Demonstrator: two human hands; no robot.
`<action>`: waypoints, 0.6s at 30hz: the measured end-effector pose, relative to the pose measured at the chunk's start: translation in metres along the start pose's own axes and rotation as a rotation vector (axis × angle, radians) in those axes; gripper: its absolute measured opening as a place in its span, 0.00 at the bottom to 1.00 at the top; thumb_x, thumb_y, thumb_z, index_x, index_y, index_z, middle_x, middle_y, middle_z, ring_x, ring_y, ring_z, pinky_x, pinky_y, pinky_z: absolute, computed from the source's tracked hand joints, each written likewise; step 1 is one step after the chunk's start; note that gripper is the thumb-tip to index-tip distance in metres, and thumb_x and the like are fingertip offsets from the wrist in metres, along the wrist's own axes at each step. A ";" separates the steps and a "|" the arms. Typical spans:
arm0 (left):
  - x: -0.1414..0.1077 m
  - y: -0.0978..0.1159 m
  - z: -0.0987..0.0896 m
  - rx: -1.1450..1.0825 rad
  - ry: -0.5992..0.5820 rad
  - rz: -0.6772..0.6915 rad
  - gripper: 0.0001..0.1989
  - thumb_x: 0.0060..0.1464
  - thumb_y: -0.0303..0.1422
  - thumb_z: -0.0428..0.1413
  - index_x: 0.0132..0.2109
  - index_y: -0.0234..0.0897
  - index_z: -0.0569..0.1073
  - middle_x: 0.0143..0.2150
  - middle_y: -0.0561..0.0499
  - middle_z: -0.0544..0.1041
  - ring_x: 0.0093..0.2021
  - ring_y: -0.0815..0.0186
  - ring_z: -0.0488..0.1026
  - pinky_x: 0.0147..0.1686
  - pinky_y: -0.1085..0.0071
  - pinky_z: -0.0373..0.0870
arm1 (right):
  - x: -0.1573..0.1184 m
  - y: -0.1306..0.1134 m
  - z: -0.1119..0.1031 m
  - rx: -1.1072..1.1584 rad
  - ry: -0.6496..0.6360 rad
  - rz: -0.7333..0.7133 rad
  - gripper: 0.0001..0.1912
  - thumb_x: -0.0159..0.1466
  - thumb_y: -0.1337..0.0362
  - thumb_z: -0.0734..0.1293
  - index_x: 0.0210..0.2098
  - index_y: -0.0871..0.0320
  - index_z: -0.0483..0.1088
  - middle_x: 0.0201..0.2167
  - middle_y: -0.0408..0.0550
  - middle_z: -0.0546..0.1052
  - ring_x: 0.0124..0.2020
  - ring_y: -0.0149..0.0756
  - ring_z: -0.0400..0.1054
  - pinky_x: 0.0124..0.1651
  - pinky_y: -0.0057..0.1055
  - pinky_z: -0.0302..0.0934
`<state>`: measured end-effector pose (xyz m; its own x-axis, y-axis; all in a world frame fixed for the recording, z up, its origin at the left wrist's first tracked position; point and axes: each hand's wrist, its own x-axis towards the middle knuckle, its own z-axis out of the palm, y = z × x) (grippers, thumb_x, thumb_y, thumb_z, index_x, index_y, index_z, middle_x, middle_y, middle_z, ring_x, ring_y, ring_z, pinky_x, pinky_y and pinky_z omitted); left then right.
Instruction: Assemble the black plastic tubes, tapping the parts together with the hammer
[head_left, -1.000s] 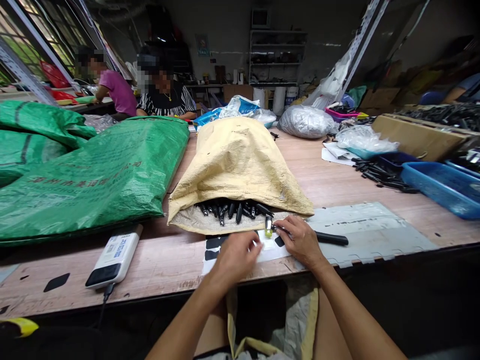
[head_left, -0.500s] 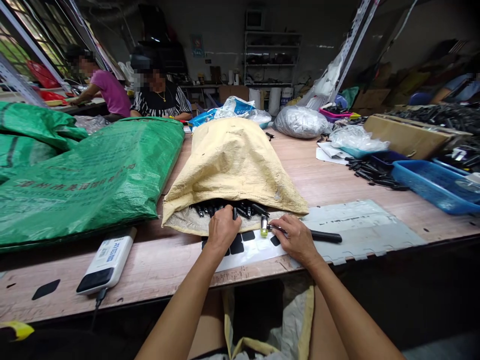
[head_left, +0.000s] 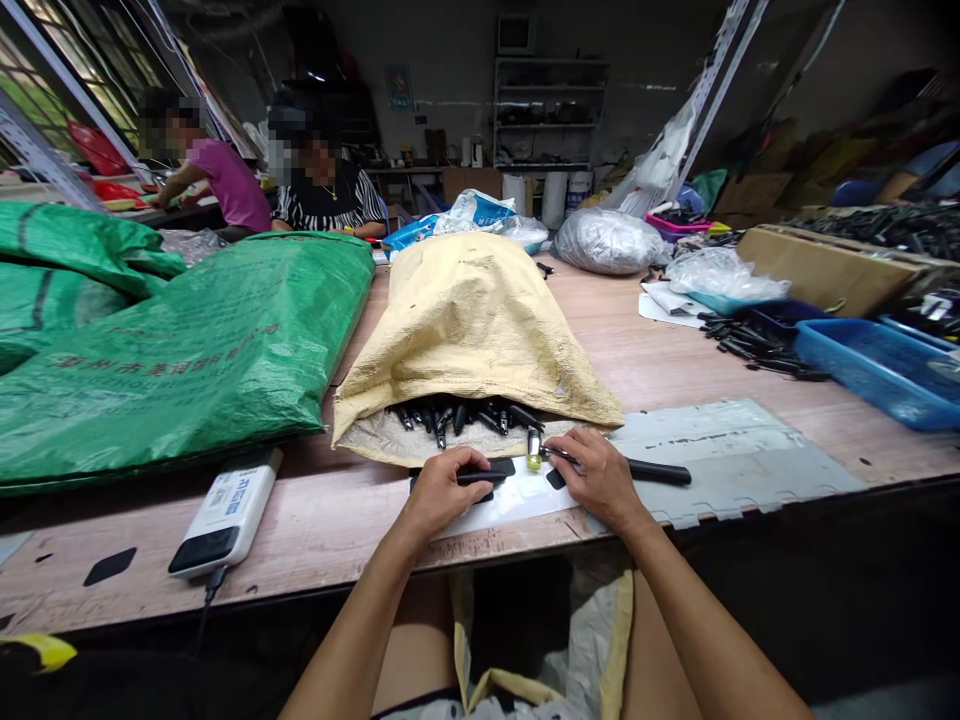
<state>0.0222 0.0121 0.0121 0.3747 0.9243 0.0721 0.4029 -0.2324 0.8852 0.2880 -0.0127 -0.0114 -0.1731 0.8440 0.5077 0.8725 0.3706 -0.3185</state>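
Note:
My left hand (head_left: pixel 441 492) is just in front of the open mouth of a cream woven sack (head_left: pixel 480 320). Its thumb and fingers pinch a slim black part (head_left: pixel 480 478), lying level over a white sheet (head_left: pixel 517 508) with dark patches. More black parts with shiny metal ends (head_left: pixel 459 415) spill into the sack's mouth. Closed around the shaft of a small hammer (head_left: pixel 660 473), my right hand (head_left: pixel 600 475) rests low at the sack's right corner. The hammer's metal head with a yellow-green face points left, and its black grip sticks out to the right.
A green woven sack (head_left: pixel 210 350) lies at left, behind a white power bank (head_left: pixel 225 515) with a cable. A grey mat (head_left: pixel 735 455), black parts (head_left: pixel 757 345) and a blue tray (head_left: pixel 885 370) are at right. Two people (head_left: pixel 330 195) (head_left: pixel 229 185) sit across the table.
My left hand has drawn back from the sack's mouth toward me, bringing out a black part. My right hand keeps the hammer in nearly the same place.

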 end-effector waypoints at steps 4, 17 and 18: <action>-0.007 -0.001 -0.004 0.077 0.021 0.096 0.11 0.47 0.25 0.63 0.41 0.37 0.78 0.40 0.50 0.78 0.43 0.62 0.73 0.46 0.68 0.68 | -0.001 0.002 0.001 -0.014 0.000 -0.014 0.10 0.67 0.65 0.65 0.46 0.53 0.75 0.36 0.47 0.74 0.41 0.39 0.66 0.46 0.35 0.60; -0.009 -0.004 0.003 0.128 0.009 0.153 0.08 0.50 0.30 0.65 0.40 0.39 0.82 0.37 0.51 0.73 0.40 0.64 0.72 0.43 0.70 0.67 | 0.001 -0.043 -0.022 0.186 0.072 -0.026 0.14 0.70 0.65 0.61 0.52 0.50 0.73 0.41 0.48 0.77 0.43 0.38 0.72 0.47 0.35 0.67; -0.009 -0.004 0.004 0.137 0.010 0.152 0.08 0.51 0.31 0.65 0.40 0.39 0.82 0.37 0.51 0.73 0.39 0.64 0.71 0.42 0.70 0.67 | 0.001 -0.050 -0.023 0.214 0.039 -0.028 0.14 0.70 0.64 0.61 0.52 0.51 0.73 0.40 0.48 0.77 0.43 0.38 0.72 0.46 0.34 0.67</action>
<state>0.0204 0.0037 0.0058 0.4317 0.8783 0.2058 0.4525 -0.4082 0.7928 0.2550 -0.0391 0.0237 -0.1746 0.8183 0.5476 0.7502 0.4708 -0.4644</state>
